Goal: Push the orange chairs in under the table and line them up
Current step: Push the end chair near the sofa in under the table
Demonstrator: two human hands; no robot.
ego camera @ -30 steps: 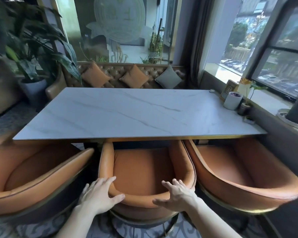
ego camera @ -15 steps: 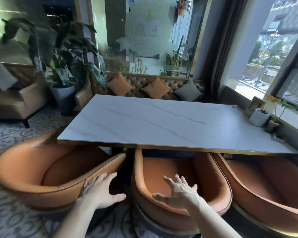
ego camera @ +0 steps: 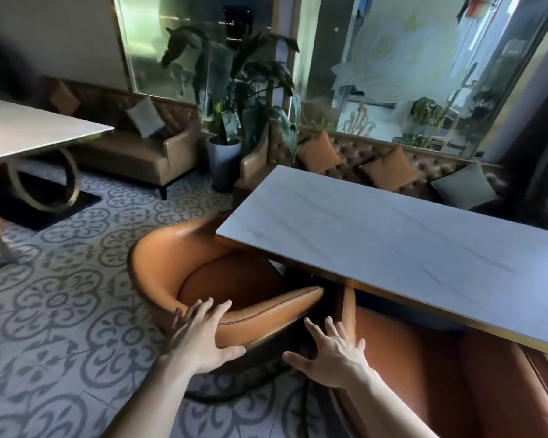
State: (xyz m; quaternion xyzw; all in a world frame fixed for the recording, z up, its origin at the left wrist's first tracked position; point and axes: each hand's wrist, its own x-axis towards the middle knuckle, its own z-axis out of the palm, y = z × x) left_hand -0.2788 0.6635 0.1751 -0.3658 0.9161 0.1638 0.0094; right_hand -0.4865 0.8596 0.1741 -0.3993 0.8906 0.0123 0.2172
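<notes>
The left orange chair (ego camera: 171, 263) stands turned at an angle at the near left corner of the white marble table (ego camera: 393, 235), its seat only partly under the top. My left hand (ego camera: 200, 336) lies flat with spread fingers on the outside of its curved back rim. My right hand (ego camera: 332, 352) hovers open, fingers apart, over the dark gap between that chair and the middle orange chair (ego camera: 424, 374), which sits tucked under the table edge. The third chair is out of view.
Patterned tile floor (ego camera: 60, 311) spreads to the left. A second marble table (ego camera: 29, 131) with a ring base stands far left. A potted plant (ego camera: 225, 153), a tan sofa (ego camera: 133, 153) and a tufted bench with cushions (ego camera: 393, 165) lie beyond.
My view has swung left. Both hands left the middle chair's back; my left hand now rests on the left chair's rim, and my right hand is beside it.
</notes>
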